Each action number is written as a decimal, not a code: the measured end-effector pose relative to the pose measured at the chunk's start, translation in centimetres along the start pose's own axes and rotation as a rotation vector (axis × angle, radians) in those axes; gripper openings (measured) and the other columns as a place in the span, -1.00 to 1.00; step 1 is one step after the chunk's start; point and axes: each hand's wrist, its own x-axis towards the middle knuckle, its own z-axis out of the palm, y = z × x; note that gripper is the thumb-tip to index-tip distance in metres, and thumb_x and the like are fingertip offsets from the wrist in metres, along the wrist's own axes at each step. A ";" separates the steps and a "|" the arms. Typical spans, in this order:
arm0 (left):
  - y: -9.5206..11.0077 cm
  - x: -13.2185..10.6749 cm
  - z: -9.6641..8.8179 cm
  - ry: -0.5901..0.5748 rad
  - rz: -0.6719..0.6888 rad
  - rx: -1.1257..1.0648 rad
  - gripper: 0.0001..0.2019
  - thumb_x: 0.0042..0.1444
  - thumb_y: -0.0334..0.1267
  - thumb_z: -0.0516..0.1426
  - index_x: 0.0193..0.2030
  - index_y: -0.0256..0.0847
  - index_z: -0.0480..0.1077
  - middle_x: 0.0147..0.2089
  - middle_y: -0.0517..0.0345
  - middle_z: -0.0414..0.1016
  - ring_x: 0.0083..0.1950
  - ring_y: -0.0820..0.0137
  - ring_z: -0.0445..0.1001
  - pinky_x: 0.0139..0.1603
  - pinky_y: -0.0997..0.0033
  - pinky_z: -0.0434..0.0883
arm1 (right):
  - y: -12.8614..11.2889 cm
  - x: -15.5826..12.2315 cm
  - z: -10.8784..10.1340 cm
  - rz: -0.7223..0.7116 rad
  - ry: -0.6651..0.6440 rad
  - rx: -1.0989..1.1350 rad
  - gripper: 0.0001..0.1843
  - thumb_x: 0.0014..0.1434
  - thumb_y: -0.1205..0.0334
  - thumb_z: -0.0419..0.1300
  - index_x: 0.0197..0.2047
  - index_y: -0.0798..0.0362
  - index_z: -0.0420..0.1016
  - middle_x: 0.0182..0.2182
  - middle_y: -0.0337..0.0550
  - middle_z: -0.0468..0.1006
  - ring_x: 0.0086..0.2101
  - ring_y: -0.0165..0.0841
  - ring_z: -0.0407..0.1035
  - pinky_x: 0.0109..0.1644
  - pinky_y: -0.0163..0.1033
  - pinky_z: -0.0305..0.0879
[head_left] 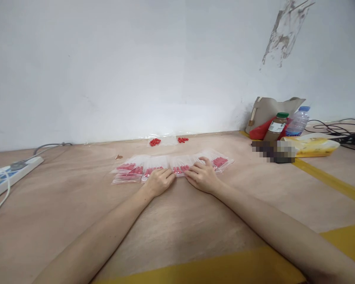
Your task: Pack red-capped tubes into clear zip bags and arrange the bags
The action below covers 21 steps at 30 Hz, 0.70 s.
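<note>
A fanned row of small clear plastic bags with red pieces inside lies on the table in front of me. My left hand (160, 181) is closed at the near edge of the middle bags (181, 169), its fingers pressed together. Opposite it, my right hand (203, 176) has bent fingers on the right edge of the same bags, with the index finger raised. More bags lie to the left (127, 173) and to the right (220, 161). Both thumb tips are partly hidden, so the exact grip is hard to see.
Loose red pieces (155, 142) lie on clear plastic by the wall. A power strip (17, 175) with cables is at the left. On the right stand a green-capped bottle (276, 127), a clear bottle (298, 122), a beige bag (272, 107) and a yellow tissue pack (316, 146).
</note>
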 end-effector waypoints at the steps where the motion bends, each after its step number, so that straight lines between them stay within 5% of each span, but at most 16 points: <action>1: 0.0 0.0 0.0 0.008 0.002 -0.005 -0.78 0.17 -0.44 -0.03 -0.46 -0.27 0.34 -0.49 0.16 0.42 -0.45 0.45 0.41 -0.41 0.46 0.33 | -0.4 0.4 0.3 -0.012 0.015 -0.007 -0.83 0.14 0.32 0.04 -0.39 0.01 0.44 -0.48 -0.26 0.49 -0.38 -0.44 0.21 0.04 -0.08 -0.10; 9: 0.0 -0.1 -0.5 0.016 -0.015 -0.035 -0.78 0.17 -0.44 -0.04 -0.43 -0.28 0.37 -0.49 0.15 0.43 -0.45 0.44 0.42 -0.44 0.47 0.34 | -1.8 2.1 2.0 -0.144 0.112 -0.090 -0.76 0.14 0.41 0.03 -0.51 0.07 0.39 -0.54 -0.28 0.44 -0.41 -0.47 0.20 -0.01 -0.11 -0.05; 21: 0.2 0.0 -0.8 0.008 -0.085 -0.109 -0.77 0.17 -0.41 -0.03 -0.46 -0.26 0.37 -0.48 0.16 0.43 -0.47 0.47 0.38 -0.40 0.48 0.34 | -0.6 1.3 0.6 -0.194 0.157 -0.152 -0.76 0.17 0.43 -0.02 -0.43 0.05 0.40 -0.51 -0.31 0.44 -0.39 -0.49 0.23 0.11 -0.11 -0.12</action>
